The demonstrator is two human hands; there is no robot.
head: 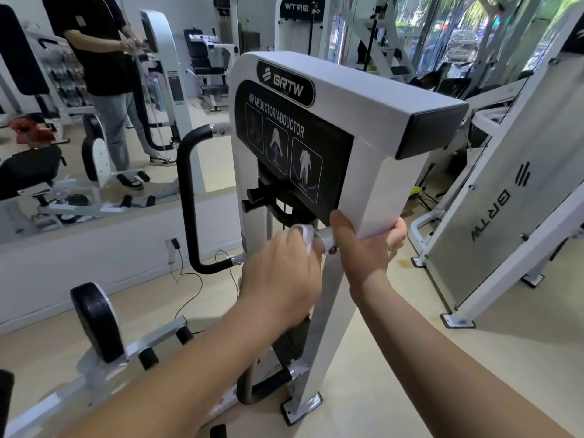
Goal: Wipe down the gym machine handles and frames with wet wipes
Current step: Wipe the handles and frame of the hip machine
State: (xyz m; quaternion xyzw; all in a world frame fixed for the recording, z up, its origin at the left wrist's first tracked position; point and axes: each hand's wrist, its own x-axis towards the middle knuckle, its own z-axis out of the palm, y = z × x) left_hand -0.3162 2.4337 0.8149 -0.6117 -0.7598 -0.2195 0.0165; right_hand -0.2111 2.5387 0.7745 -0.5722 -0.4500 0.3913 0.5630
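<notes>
Left hand grip holds wet wipe on handle — right hand grip clasps frame.

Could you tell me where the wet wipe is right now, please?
In the head view, just below centre, the wet wipe is held by the left hand against the machine's silver handle stub, beside the right hand gripping the white frame.

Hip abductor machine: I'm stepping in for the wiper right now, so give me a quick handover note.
Left hand holds the wet wipe on the silver handle stub under the instruction panel.
Right hand grips the white frame at its lower edge, steadying.
Done: cannot tell which parts are already clean.
Left: finish this stub, then probably the black loop handle and the frame's faces.
</notes>
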